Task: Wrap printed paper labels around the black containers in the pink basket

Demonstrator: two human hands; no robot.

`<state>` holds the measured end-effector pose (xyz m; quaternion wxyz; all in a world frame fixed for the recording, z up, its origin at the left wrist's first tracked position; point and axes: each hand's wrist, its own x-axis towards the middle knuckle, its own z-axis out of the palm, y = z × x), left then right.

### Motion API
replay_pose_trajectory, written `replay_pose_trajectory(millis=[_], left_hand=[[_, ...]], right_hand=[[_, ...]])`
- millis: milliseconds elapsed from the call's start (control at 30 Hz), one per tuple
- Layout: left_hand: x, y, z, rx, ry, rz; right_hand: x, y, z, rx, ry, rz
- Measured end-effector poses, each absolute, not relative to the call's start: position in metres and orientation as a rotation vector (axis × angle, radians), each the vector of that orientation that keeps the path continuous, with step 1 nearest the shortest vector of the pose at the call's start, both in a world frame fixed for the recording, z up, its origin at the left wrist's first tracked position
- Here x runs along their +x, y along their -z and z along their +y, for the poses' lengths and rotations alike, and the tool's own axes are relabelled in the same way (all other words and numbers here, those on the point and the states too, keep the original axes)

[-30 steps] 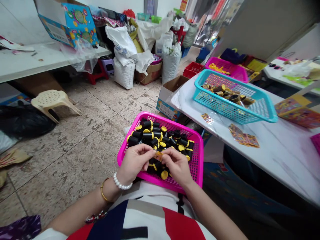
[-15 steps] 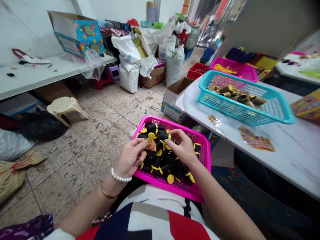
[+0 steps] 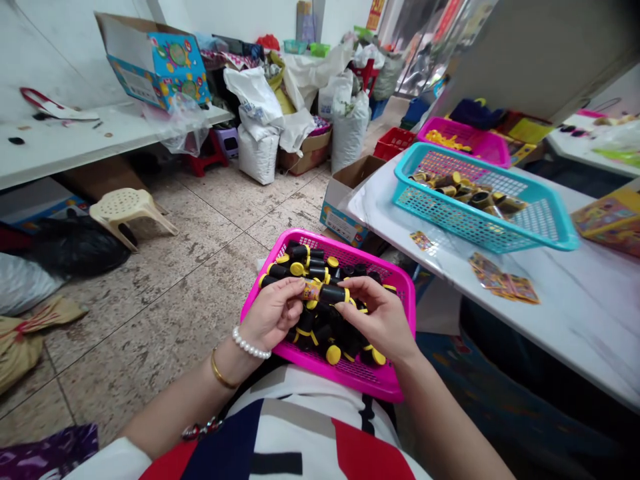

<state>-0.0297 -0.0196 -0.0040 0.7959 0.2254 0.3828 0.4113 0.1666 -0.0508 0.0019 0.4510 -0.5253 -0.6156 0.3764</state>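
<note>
A pink basket [image 3: 407, 320] on my lap holds several black cylinders with yellow caps. Above it, my left hand [image 3: 275, 310] pinches a small colourful printed wrapper [image 3: 313, 290] between thumb and fingers. My right hand [image 3: 375, 310] grips a black cylinder [image 3: 331, 294] by its yellow end, thumb below and fingers above. The cylinder's other end meets the wrapper's right edge; whether it is inside the wrapper is too small to tell.
On the right table [image 3: 565, 293] stand a turquoise basket [image 3: 450, 217] of wrapped cylinders and stacked printed wrappers [image 3: 503, 279]. An open carton [image 3: 345, 217] is beside it. A cream stool [image 3: 127, 203] and white sacks [image 3: 259, 153] stand on the floor.
My right hand has lifted a black cylinder from the basket and brought it against the wrapper. My left hand has shifted slightly right, and the wrapper now lies in line with the cylinder.
</note>
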Motion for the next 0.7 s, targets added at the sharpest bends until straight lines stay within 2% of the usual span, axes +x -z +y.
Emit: replay_pose_trajectory(millis=[133,433,700], left_hand=[[-0.027,0.004,-0.019,0.484,-0.887,0.811],[-0.027,0.004,-0.019,0.359,-0.834,0.778],[-0.030,0.008,-0.026,0.579,-0.833,0.797]], right_hand=[[0.163,-0.011,-0.057,-1.304,-0.738,-1.710],[0.156,-0.009,-0.062,-1.225,-1.034,-1.584],[0.159,-0.013,-0.059,-1.228,-0.905,-1.705]])
